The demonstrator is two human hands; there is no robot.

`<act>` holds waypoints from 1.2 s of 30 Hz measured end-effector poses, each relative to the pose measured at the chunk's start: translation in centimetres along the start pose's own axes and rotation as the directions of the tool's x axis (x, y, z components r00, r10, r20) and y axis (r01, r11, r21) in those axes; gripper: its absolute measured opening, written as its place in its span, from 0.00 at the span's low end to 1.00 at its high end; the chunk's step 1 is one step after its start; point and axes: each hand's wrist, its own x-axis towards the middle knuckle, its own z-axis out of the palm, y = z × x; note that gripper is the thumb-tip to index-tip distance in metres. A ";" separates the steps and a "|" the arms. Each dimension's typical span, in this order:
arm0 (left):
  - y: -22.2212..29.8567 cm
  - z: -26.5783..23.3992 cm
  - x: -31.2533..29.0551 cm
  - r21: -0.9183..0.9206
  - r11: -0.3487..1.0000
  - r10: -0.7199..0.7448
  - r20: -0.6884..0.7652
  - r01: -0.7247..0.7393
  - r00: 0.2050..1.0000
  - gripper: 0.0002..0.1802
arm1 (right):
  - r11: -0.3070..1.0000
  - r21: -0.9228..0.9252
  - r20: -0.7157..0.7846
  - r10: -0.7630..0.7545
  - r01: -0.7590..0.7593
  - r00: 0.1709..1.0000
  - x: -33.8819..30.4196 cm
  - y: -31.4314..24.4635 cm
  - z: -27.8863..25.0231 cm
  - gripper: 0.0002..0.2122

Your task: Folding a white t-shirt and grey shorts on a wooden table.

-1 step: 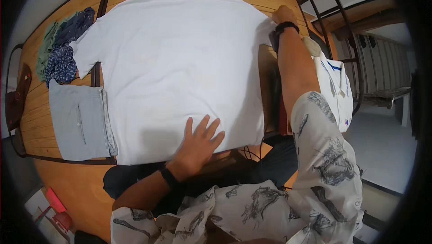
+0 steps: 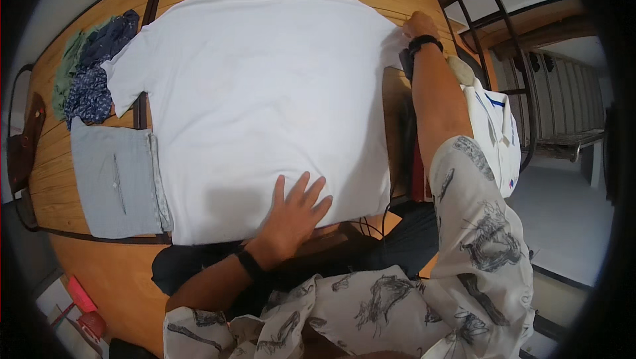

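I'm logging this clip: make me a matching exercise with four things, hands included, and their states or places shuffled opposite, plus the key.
1. white shirt
2. grey garment
3. left hand
4. right hand

A. fingers spread, by the shirt's near edge
B. laid out flat
C. curled at a sleeve end
D. folded, at the picture's left

Pairs: 1-B, 2-D, 3-A, 4-C
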 end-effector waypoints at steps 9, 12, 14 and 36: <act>0.8 0.4 -0.3 0.014 0.996 0.085 -0.076 -0.084 0.994 0.39 | 0.985 -0.076 -0.045 -0.157 0.153 0.987 6.7 9.0 2.3 0.18; 0.3 0.6 -1.2 -0.016 1.000 0.011 -0.035 -0.012 0.999 0.39 | 0.979 0.191 0.263 -0.125 0.076 0.957 3.9 4.3 2.2 0.15; 0.2 0.8 -1.2 -0.012 1.000 0.017 -0.056 -0.017 0.998 0.39 | 0.980 0.065 0.251 -0.201 0.191 0.947 3.4 3.9 1.2 0.15; -0.5 2.6 0.4 0.054 0.996 0.080 -0.095 -0.075 0.992 0.38 | 0.854 0.395 -0.132 0.417 -0.338 0.899 -7.5 3.6 4.6 0.26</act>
